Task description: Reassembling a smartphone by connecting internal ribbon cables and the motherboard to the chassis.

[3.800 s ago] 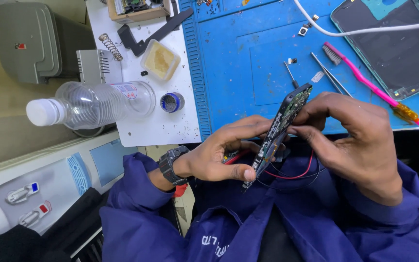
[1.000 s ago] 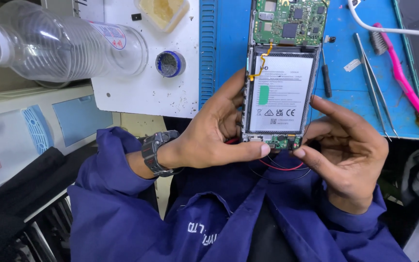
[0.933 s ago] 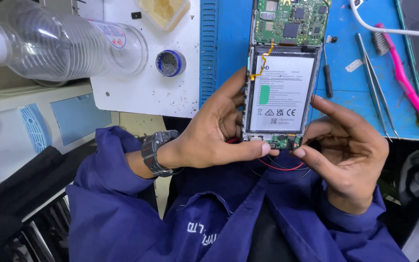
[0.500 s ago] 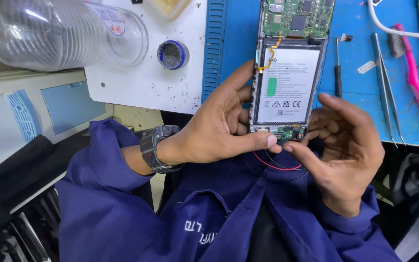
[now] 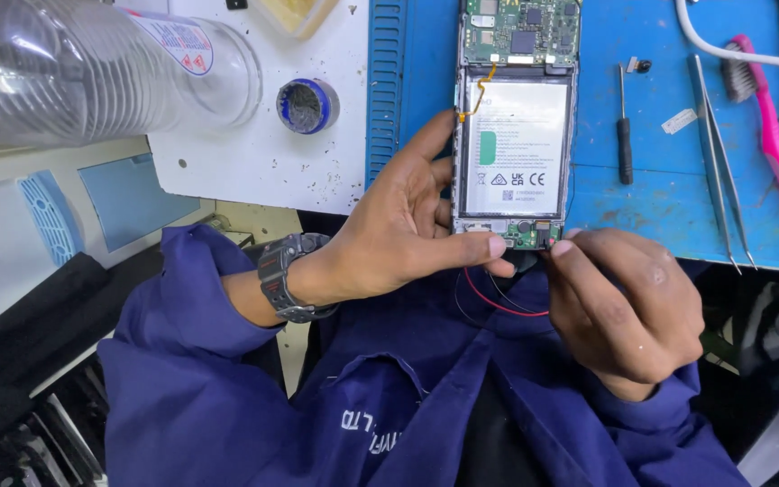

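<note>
Blue matting (image 5: 651,194) covers the bench, with a white board (image 5: 263,162) butted against its left edge. On the mat lies an opened phone (image 5: 514,126), back cover off, its white battery (image 5: 516,135) exposed below a green circuit board (image 5: 520,32). The phone's lower end overhangs the near edge of the mat.

Left hand (image 5: 398,234): fingers curl against the phone's left side and the thumb presses across its bottom edge; the hand is partly closed on the phone frame.

Right hand (image 5: 628,307): fingers are drawn together at the phone's lower right corner, fingertips touching the small board there. Whether they pinch a part cannot be told. Red and black wires (image 5: 498,302) loop from the bottom of the phone, between the two hands, over the blue jacket (image 5: 407,406).

Hazards, as judged from this position:
- The loose wires hang unsupported; a tug from either hand could likely tear them from their joints.
- The phone rests half off the mat; releasing the left hand could let it tip toward the lap.
- Pressure near the battery edge risks denting it.

Nearby items: a small screwdriver (image 5: 624,135), tweezers (image 5: 719,162) and a pink brush (image 5: 773,135) lie right of the phone, well apart from the right hand. A clear plastic bottle (image 5: 92,72) and a small blue-rimmed pot (image 5: 307,104) sit on the white board.
</note>
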